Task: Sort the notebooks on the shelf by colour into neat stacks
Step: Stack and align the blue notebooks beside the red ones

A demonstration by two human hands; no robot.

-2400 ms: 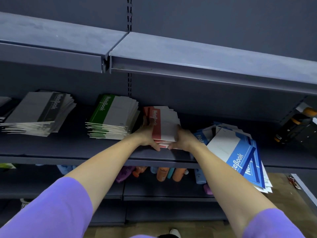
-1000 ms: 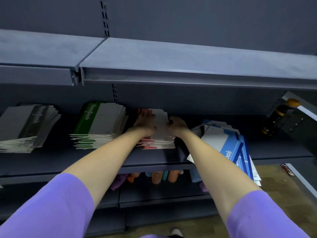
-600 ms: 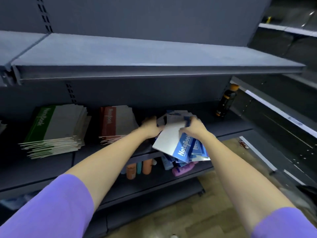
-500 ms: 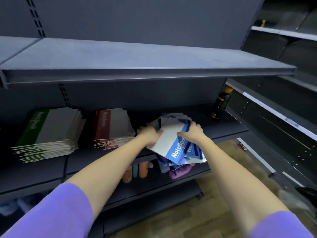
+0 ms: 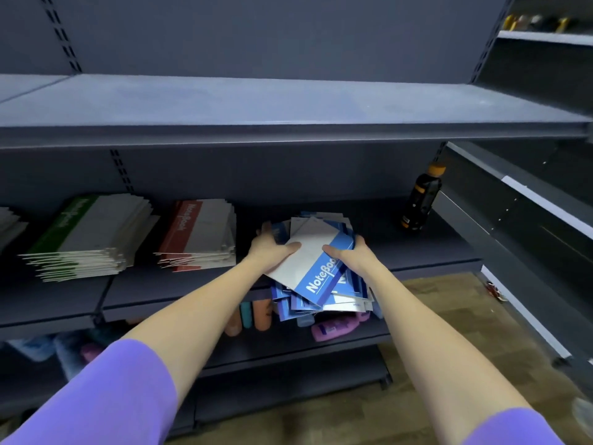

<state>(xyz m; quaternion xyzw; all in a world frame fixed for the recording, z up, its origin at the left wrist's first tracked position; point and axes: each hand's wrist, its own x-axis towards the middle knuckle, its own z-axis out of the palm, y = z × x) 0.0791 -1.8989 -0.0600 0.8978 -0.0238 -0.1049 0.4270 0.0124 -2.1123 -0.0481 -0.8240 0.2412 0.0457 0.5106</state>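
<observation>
– How many stacks are sitting on the dark grey metal shelf (image 5: 417,255)?

– Two tidy ones, green-and-white notebooks (image 5: 86,236) and red-and-white notebooks (image 5: 199,236), plus one messy heap of blue-and-white notebooks (image 5: 321,274) reading "NoteBook".

– And the hands?

– The left hand (image 5: 272,248) and right hand (image 5: 348,252) are gripping that heap from either side, thumbs lying on top.

Dark grey metal shelving unit (image 5: 288,107) in front of me, slotted uprights (image 5: 61,33) up the back panel. Top shelf bare, bluish sheen from light above. Dark bottle w/ orange cap (image 5: 421,200) stands far right on mid shelf. Lower shelf (image 5: 353,342) has coloured bottles lying down, pink one (image 5: 333,329) nearest. Wood-look floor (image 5: 449,316) on the right. Another shelf run (image 5: 529,203) angles off to the right.
</observation>
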